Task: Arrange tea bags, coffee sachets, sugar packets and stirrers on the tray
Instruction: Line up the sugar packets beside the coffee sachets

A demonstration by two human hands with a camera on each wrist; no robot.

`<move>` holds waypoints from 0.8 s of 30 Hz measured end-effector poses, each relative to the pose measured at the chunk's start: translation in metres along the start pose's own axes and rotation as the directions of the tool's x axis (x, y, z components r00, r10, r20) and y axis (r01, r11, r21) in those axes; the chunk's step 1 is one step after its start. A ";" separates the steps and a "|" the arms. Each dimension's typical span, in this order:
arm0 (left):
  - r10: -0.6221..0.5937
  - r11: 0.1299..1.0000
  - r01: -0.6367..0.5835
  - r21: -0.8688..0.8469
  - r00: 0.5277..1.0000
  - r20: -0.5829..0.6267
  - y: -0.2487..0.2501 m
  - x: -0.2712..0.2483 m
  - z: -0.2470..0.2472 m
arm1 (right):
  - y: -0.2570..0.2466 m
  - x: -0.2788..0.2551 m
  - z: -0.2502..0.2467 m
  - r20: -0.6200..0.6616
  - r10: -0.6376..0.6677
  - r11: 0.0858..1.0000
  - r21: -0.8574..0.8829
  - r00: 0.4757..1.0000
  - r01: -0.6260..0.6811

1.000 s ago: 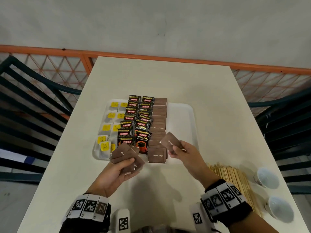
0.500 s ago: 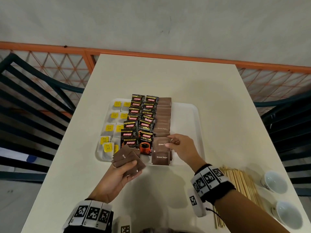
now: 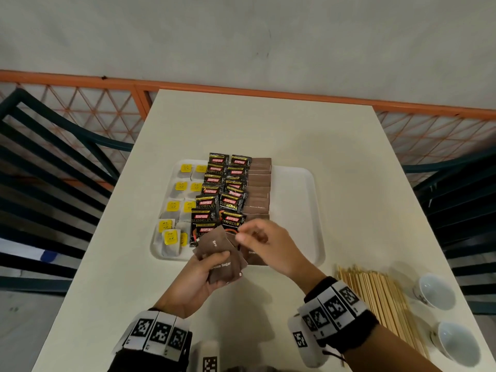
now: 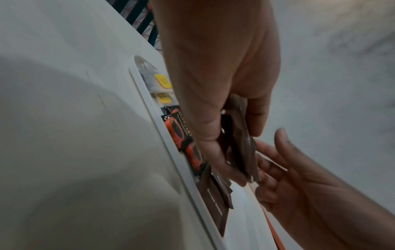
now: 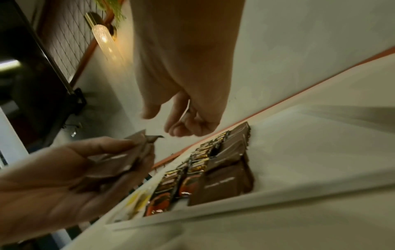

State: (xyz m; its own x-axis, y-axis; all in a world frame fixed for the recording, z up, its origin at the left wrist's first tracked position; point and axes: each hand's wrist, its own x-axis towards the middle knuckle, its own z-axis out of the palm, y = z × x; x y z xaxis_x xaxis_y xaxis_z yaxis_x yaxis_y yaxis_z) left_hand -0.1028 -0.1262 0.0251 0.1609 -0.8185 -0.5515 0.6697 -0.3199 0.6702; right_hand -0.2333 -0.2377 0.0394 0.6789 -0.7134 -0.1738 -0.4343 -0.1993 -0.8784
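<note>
The white tray (image 3: 295, 210) holds a column of tea bags (image 3: 177, 205) with yellow tags on its left. Beside them lie black coffee sachets (image 3: 228, 200), then a row of brown sugar packets (image 3: 259, 183). Just in front of the tray's near edge, my left hand (image 3: 228, 265) grips a fan of several brown sugar packets (image 3: 222, 264), also seen in the left wrist view (image 4: 243, 143). My right hand (image 3: 243, 233) hovers at the fan's top right corner with loosely curled fingers (image 5: 175, 130) and holds nothing. Wooden stirrers (image 3: 381, 296) lie on the table, right of the tray.
Two white cups (image 3: 434, 291) (image 3: 456, 342) lie on their sides at the table's right edge beyond the stirrers. The tray's right half is bare. Dark chairs (image 3: 53, 170) flank the table and an orange railing (image 3: 241, 88) runs behind it.
My right hand carried one sugar packet to the near end of the tray's sugar row, let it go and came back empty to the fan in my left hand.
</note>
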 end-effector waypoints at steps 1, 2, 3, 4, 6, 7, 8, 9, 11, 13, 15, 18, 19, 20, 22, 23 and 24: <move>0.010 1.000 -0.011 0.020 1.000 0.019 0.000 0.000 0.002 | -0.003 -0.002 0.002 0.060 -0.002 0.999 0.034 0.998 0.000; 0.016 0.999 -0.017 0.027 1.000 0.023 -0.001 -0.001 0.004 | -0.004 -0.003 0.004 0.105 0.000 0.999 0.053 0.995 -0.005; 0.020 1.000 -0.020 0.022 1.000 0.019 -0.001 -0.001 0.005 | -0.005 -0.004 0.006 0.128 0.007 0.998 0.066 0.992 -0.015; 0.020 1.000 -0.020 0.018 1.000 0.012 -0.001 -0.001 0.006 | -0.004 -0.004 0.007 0.135 0.016 0.996 0.084 0.991 -0.027; 0.009 1.000 -0.009 -0.001 1.000 0.002 -0.001 0.000 0.007 | -0.001 -0.002 0.007 0.139 0.022 0.990 0.138 0.990 -0.041; -0.002 1.000 0.002 -0.023 1.000 0.005 0.000 0.001 0.007 | 0.001 -0.001 0.007 0.143 0.018 0.988 0.151 0.990 -0.040; -0.019 0.998 0.019 -0.057 1.000 0.007 0.001 0.001 0.007 | 0.002 -0.001 0.007 0.147 0.019 0.988 0.151 0.989 -0.041; -0.036 0.994 0.037 -0.102 0.999 0.005 0.002 0.001 0.006 | 0.003 0.000 0.006 0.148 0.025 0.987 0.151 0.989 -0.048; -0.052 0.981 0.051 -0.189 0.999 0.002 0.005 0.002 0.003 | 0.004 0.000 0.003 0.135 0.042 0.985 0.157 0.990 -0.064; -0.036 0.973 0.036 -0.226 0.999 0.004 0.007 0.002 0.000 | 0.004 0.000 0.000 0.102 0.047 0.981 0.182 0.994 -0.065; -0.020 0.974 0.020 -0.226 1.000 0.006 0.009 0.003 -0.002 | 0.006 0.000 -0.003 0.071 0.052 0.978 0.198 0.996 -0.065; 0.011 0.983 -0.012 -0.184 1.000 -0.007 0.009 0.004 -0.004 | 0.012 -0.001 -0.007 0.026 0.076 0.972 0.220 0.997 -0.080; 0.018 0.986 -0.021 -0.166 1.000 -0.016 0.008 0.004 -0.005 | 0.015 -0.001 -0.009 0.012 0.094 0.963 0.252 0.995 -0.094; 0.022 0.987 -0.026 -0.156 0.999 -0.027 0.008 0.004 -0.007 | 0.018 0.000 -0.012 -0.009 0.130 0.947 0.297 0.992 -0.121; 0.030 0.987 -0.037 -0.159 0.998 -0.048 0.006 0.004 -0.013 | 0.024 0.004 -0.021 -0.071 0.224 0.894 0.412 0.972 -0.176; 0.029 0.985 -0.039 -0.169 0.998 -0.059 0.006 0.003 -0.016 | 0.027 0.007 -0.026 -0.109 0.270 0.867 0.460 0.957 -0.192; 0.031 0.983 -0.042 -0.179 0.997 -0.066 0.006 0.002 -0.019 | 0.030 0.011 -0.031 -0.150 0.311 0.849 0.487 0.939 -0.204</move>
State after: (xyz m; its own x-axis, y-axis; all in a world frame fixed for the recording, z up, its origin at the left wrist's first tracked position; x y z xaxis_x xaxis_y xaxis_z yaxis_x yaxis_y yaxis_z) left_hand -0.0849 -0.1212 0.0185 0.2287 -0.7948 -0.5621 0.7811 -0.1948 0.5932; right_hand -0.2572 -0.2725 0.0251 0.4136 -0.8321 -0.3695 -0.2187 0.3031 -0.9275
